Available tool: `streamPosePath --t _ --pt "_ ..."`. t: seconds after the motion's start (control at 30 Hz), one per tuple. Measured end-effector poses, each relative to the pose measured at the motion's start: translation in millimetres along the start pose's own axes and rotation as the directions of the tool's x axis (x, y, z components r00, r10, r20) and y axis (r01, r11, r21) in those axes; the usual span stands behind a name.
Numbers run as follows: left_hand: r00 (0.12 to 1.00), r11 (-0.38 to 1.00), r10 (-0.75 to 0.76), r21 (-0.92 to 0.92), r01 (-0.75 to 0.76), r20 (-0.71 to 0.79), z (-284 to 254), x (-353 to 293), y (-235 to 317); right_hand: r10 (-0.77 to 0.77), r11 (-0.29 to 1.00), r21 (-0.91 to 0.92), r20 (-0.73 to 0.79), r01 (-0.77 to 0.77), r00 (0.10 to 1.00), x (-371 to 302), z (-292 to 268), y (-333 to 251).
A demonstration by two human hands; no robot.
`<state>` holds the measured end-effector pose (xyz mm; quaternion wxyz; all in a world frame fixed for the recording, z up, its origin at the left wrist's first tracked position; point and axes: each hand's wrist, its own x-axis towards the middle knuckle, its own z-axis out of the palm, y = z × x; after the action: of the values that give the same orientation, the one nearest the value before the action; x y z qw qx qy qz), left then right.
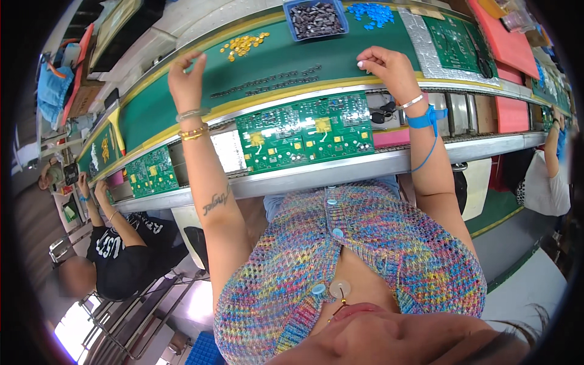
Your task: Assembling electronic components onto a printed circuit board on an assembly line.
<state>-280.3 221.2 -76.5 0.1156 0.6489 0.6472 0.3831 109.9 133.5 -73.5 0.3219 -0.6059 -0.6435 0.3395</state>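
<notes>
Worktop (331, 58), green, yellow-edged. L hand (185, 78): nr yellow pcs (244, 45), raised; thumb + index tips close tog., can't tell if pinching anything. R hand (393, 68): nr blue pcs (370, 16); fingers curled, thumb close to index, grip unclear. Dk small comps (285, 76): in rows, approx. ctr, betw. both. Blue tub (317, 36): at back, w/ dk pcs. Green PCBs (291, 137): alongside metal rail (316, 173), nearer body.

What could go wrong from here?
The black parts lie in rows on the green mat between the left hand and right hand; a stray brush might push them out of line.

The yellow parts sit in an open heap near the left hand, so a bump could scatter them.

The wrist strap has a dangling cord, which might snag.
</notes>
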Motion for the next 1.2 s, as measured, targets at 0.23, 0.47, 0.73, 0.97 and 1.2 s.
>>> streamPosePath --t 0.23,0.47,0.73,0.97,1.2 --pt "0.988 0.973 0.127 0.18 -0.141 0.084 35 -12 -8 -0.105 0.992 0.07 -0.06 0.109 0.993 2 9 21" --pt "0.975 0.995 -0.047 0.098 0.026 0.217 44 -7 2 -0.059 0.998 0.024 -0.118 0.062 0.991 8 8 27" --pt "0.997 0.996 0.03 0.078 -0.035 0.074 -4 -21 5 -0.17 0.982 0.059 -0.153 0.181 0.973 -6 20 -9" --pt "0.979 0.95 -0.167 0.246 0.193 -0.12 -132 -81 -88 -0.56 0.797 -0.142 0.185 0.586 0.807 -86 99 -79" --pt "0.904 0.638 -0.285 0.641 0.427 -0.318 -250 -142 -259 -0.774 0.571 -0.061 0.292 0.819 0.562 -113 213 -108"
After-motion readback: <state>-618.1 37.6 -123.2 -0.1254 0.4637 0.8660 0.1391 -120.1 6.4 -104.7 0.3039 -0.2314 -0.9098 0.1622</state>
